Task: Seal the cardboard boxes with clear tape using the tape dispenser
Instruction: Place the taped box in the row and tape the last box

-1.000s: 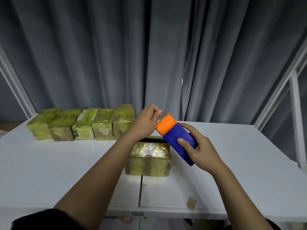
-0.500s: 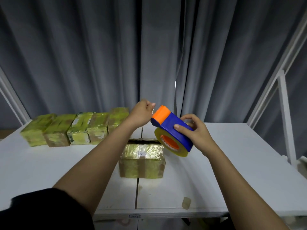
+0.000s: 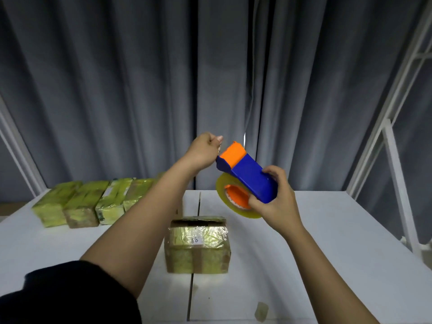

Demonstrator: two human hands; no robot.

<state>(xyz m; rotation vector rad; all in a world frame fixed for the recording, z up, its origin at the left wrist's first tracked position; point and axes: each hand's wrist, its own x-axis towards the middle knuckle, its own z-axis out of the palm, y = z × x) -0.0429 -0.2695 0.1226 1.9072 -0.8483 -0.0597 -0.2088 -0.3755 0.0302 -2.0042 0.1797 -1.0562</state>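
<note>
Right hand (image 3: 274, 204) grips the blue and orange tape dispenser (image 3: 247, 175) from behind, fingers curled over its blue body, holding it tilted in the air above the table (image 3: 327, 242) with the roll of clear tape (image 3: 233, 202) hanging under it. Left hand (image 3: 203, 152) is raised just beside the dispenser's orange nose, fingers closed in a pinch; whether a tape end sits between them cannot be told.

Nearest on the table, close to its front edge, lies a small scrap of tape (image 3: 261, 311). Behind that, below both hands, stands a cardboard box (image 3: 197, 244) wrapped in shiny tape, with a dark gap showing along its far top edge; its contents are hidden. It sits across the seam (image 3: 192, 293) between two table panels, well apart from everything else.

Farther back on the left, a row of taped boxes (image 3: 81, 203) stands side by side, touching; the left forearm hides the row's right end. The table's right half lies open up to a white frame (image 3: 397, 174). Grey curtains (image 3: 117, 90) hang behind the far edge.
</note>
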